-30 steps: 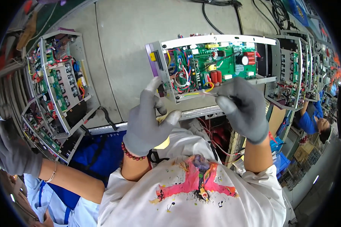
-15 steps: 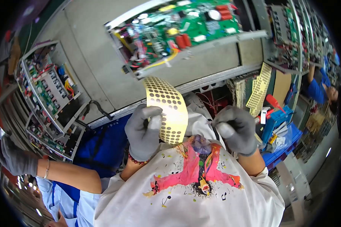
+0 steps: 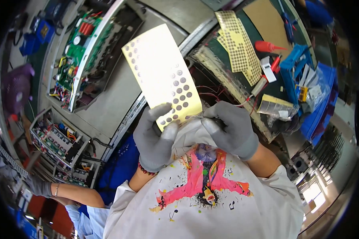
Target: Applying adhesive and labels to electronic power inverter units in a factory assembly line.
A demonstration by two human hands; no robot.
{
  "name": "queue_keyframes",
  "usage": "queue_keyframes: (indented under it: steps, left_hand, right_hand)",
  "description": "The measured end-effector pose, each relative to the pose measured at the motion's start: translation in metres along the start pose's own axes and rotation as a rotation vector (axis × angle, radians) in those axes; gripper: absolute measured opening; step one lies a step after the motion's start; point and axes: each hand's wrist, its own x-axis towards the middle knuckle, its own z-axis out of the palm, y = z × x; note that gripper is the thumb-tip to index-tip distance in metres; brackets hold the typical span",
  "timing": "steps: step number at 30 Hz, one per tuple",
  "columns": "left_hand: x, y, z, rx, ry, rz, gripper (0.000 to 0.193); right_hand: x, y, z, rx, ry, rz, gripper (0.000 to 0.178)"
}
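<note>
My left hand [image 3: 154,135], in a grey glove, pinches the lower edge of a pale yellow sticker sheet [image 3: 162,71] dotted with small round grey stickers, held up in front of my chest. My right hand [image 3: 232,128], also gloved, grips thin metal tweezers [image 3: 197,117] whose tips touch the sheet's lower right corner. Up to the left, a green circuit board [image 3: 76,44] sits in its metal housing on the grey conveyor.
Used yellow sticker sheets [image 3: 237,44], red tools [image 3: 267,47] and a blue bin [image 3: 307,79] of small bagged parts lie on the bench at right. More board housings [image 3: 60,143] are racked at left, where another person's gloved hand [image 3: 38,186] reaches in.
My hands have left the circuit board housing and come back to my chest. The left one lifted the sticker sheet, and the right one brought tweezers to its corner.
</note>
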Motion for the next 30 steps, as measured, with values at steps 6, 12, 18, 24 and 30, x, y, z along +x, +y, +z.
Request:
queue_keyframes:
  steps: [6, 12, 18, 24, 30]
  left_hand:
    - [0.002, 0.002, 0.056, 0.105, -0.007, -0.146, 0.057]
    - [0.003, -0.004, 0.075, 0.256, 0.020, -0.143, 0.062]
    - [0.005, -0.012, 0.109, 0.123, -0.071, -0.188, 0.066]
    - [0.008, -0.033, 0.139, 0.293, -0.298, -0.024, 0.068]
    - [0.033, -0.078, 0.148, 0.477, -0.620, 0.151, 0.089]
  right_hand:
    - [-0.034, 0.016, -0.026, -0.137, 0.123, -0.057, 0.011]
    - [-0.051, 0.034, -0.066, 0.075, 0.389, 0.131, 0.023]
    - [-0.054, 0.062, -0.040, 0.388, 0.215, 0.125, 0.020]
    - [-0.085, 0.104, -0.047, 0.343, 0.299, 0.039, 0.021]
    - [-0.136, 0.231, -0.129, -0.174, 1.139, 0.367, 0.032]
